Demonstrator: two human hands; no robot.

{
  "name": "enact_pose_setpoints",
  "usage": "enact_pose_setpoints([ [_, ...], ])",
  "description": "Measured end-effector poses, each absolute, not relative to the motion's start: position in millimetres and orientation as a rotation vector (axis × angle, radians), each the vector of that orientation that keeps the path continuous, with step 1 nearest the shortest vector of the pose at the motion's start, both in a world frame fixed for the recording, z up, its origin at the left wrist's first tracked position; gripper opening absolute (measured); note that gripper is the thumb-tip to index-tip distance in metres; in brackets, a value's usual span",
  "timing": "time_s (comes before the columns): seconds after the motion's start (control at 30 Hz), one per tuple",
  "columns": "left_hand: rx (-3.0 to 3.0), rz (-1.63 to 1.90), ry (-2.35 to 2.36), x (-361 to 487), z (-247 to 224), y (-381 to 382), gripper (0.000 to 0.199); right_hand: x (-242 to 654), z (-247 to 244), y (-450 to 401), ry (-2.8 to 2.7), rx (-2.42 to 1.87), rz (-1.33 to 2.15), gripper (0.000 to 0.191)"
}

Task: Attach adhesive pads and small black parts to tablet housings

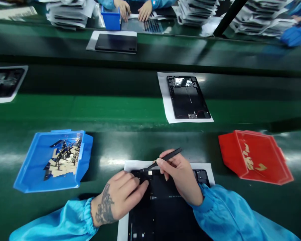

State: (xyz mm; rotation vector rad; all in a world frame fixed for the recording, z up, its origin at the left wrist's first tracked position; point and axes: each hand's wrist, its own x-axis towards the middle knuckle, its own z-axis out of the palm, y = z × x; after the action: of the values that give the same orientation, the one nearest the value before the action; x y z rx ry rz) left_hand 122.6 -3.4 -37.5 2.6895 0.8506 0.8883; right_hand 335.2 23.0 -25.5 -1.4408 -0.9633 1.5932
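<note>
On the green counter (150, 144), the right hand's fingers (163, 163) pinch black tweezers (168, 156) at the top edge of a black tablet panel (170, 217), the left hand's fingers (137, 189) pressing on it, with parts (62, 164) left in the blue tray (27, 174).

Tablet back housing (163, 214) on a paper sheet (209, 174), flat on the near conveyor belt (150, 144), beneath the left hand (120, 197) and the right hand (180, 177), tweezers (169, 158) held in the right. Parts tray (52, 160) left of the sheet, second tray (256, 157) right of it, both on the same belt. Farther ahead, a second housing (188, 97) on its own sheet (165, 100), stacked papers (67, 13) beyond.
</note>
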Motion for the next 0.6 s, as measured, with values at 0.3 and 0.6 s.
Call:
enact_pose_setpoints([
  [0.3,2.68,0.803,0.868,123.0,-32.1,-3.3,0.019,334.9,-23.4,16.3,-1.328,-1.554,1.369,0.016],
  [0.6,2.597,0.723,0.855,126.0,-30.9,-0.9,0.015,334.0,-20.0,17.1,-1.499,-1.569,1.279,0.007],
])
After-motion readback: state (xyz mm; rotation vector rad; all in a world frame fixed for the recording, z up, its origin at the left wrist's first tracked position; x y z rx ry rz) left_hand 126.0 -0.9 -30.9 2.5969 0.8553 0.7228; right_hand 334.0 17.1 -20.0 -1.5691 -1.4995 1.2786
